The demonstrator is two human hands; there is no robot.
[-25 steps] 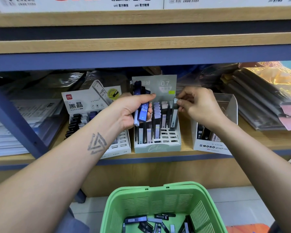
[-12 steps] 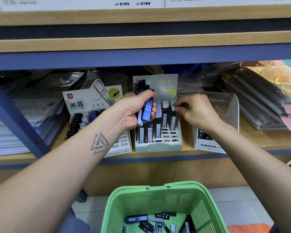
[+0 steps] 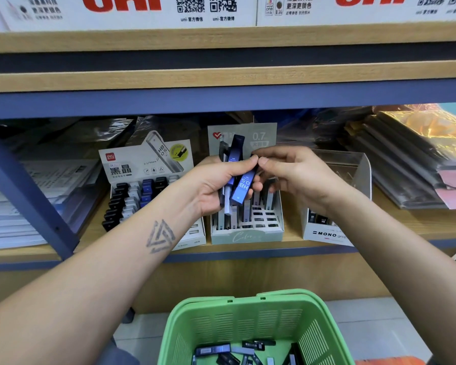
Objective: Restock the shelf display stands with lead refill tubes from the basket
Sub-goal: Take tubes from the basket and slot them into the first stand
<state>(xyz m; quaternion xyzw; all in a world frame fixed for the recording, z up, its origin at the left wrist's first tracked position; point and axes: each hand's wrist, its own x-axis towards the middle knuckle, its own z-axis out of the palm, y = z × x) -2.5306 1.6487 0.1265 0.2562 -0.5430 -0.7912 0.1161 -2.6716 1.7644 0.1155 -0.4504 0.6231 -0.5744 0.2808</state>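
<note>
Left hand (image 3: 216,185) grips a bundle of lead refill tubes (image 3: 244,184), long axes tilted near-upright | right hand (image 3: 295,175) pinches at the bundle's upper edge, fingertips meeting the left thumb | green display stand (image 3: 246,234) directly behind and below the grip | basket (image 3: 250,322) well below.

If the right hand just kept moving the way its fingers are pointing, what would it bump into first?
The right hand points left, so it would first meet the blue HB 0.5 lead refill tube held in the left hand. Its fingertips look nearly there, though depth is unclear.
</note>
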